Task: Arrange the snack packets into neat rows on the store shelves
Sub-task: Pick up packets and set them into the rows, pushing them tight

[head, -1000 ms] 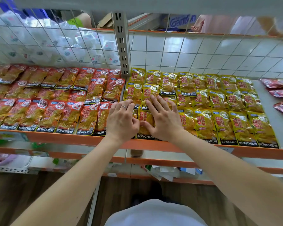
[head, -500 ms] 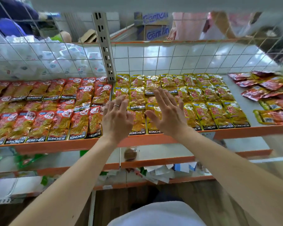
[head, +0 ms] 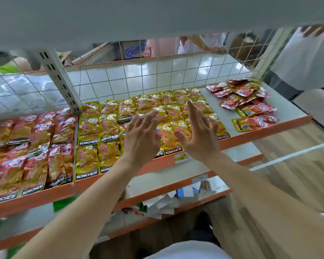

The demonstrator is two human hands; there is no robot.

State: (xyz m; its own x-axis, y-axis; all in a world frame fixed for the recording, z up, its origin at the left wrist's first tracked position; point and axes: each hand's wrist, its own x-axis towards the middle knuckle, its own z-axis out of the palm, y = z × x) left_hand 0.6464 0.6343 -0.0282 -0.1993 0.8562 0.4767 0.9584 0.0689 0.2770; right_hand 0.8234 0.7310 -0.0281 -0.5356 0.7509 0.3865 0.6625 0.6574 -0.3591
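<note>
Both hands are spread wide and hold nothing: your left hand and right hand hover side by side over the yellow snack packets. These lie in rows on the white shelf, which has an orange front edge. To the left, red packets fill the next bay. A loose heap lies at the right end. Behind is a wire grid, and below is a wooden floor.

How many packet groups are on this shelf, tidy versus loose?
Tidy blocks in rows: 2, the red packets and the yellow packets
Loose heaps: 1, the mostly red heap at the right
Total: 3 groups
</note>
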